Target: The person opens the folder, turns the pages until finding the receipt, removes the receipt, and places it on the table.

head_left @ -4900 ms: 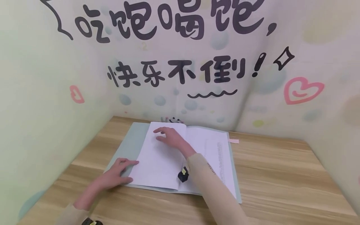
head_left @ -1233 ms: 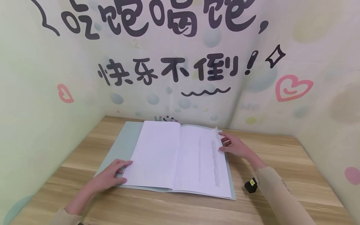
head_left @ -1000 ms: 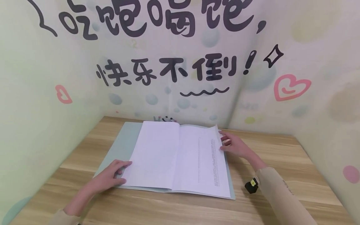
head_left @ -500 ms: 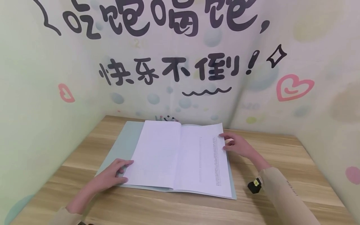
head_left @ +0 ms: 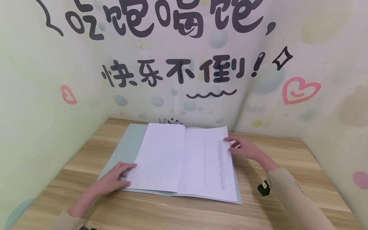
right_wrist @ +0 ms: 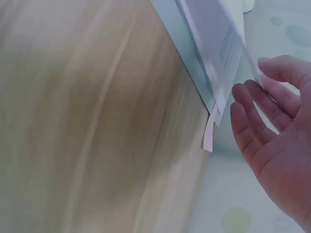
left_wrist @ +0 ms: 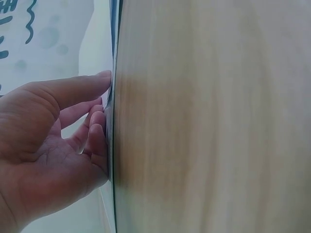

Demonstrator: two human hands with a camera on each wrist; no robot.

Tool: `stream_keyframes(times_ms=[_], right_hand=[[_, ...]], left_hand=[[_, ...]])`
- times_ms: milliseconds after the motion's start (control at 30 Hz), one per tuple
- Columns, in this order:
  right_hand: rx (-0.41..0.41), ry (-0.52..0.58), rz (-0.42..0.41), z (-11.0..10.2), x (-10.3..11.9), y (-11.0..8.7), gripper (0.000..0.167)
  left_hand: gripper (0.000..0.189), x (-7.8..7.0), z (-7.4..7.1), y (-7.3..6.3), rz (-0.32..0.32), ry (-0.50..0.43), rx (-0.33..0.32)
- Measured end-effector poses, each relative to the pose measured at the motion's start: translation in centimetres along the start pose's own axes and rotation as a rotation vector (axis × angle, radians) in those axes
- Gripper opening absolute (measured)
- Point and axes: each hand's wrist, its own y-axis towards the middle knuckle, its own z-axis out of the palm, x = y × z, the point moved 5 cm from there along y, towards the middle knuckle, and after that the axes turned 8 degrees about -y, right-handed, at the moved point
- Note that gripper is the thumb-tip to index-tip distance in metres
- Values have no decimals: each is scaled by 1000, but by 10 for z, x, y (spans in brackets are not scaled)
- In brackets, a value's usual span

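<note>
A book (head_left: 123,150) with a pale blue-green cover lies open on the wooden table. Its left page (head_left: 161,156) is blank, while the right page (head_left: 195,163) carries columns of small print. My right hand (head_left: 245,148) pinches the outer edge of that right page between thumb and fingers; in the right wrist view the lifted page (right_wrist: 228,24) stands clear of the pages below. My left hand (head_left: 110,180) rests at the book's left side, with the index finger and thumb touching the left page's edge.
A pink bookmark strip (right_wrist: 209,131) sticks out beyond the book's edge, mostly covered by the right hand in the head view. Behind the wooden table (head_left: 161,214) rises a printed cloth backdrop (head_left: 178,105).
My right hand has gone from above the left page to the right page's outer edge. That page's far corner has risen over the last second. The left hand stays at the book's left side.
</note>
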Motion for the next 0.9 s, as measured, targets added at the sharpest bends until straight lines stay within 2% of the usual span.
stream_keyframes(times_ms=[267,400,633,900], right_hand=[[-21,-25,-72,-13,4,9,40],[-64,-64,-109,-22,10,16,36],[-168,-77,-152,-37,29,30,26],[-227,-63,-205,-55,61,51,21]], left_hand=[[62,-1,-2,-2,-4,5,8],[62,0,-2,-1,-6,14,10],[62,4,-1,2,0,9,9],[62,3,-1,1,-16,-3,2]])
